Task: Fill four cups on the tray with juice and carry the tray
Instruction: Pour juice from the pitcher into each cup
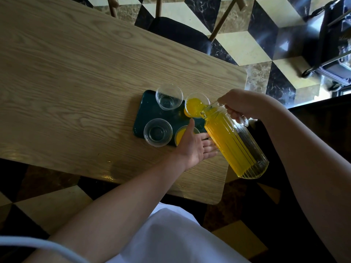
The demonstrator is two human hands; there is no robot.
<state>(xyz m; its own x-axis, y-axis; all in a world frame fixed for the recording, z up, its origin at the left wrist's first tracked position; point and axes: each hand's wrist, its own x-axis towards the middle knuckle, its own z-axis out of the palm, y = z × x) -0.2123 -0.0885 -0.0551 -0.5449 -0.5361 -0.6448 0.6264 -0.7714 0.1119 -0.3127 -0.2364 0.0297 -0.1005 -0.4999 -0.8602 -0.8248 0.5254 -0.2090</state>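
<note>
The handle of a ribbed glass jug (pixel 235 143) of juice is gripped by the right hand (pixel 240 105), and the jug is tilted so that its spout lies at the rim of the far right cup (pixel 196 104) on the dark tray (pixel 150 111). The jug's side is touched by the straight fingers of the left hand (pixel 197 147), held flat above the tray's near right cup (pixel 180 134), which is filled with juice. Two clear cups, far left (pixel 169 96) and near left (pixel 158 132), are seen on the tray, which lies on the wooden bench (pixel 76 82).

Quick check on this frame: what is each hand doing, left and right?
Left hand: open, fingers straight, supporting the side of the pitcher.
Right hand: closed round the pitcher's handle, tipping juice into the far right cup.
</note>
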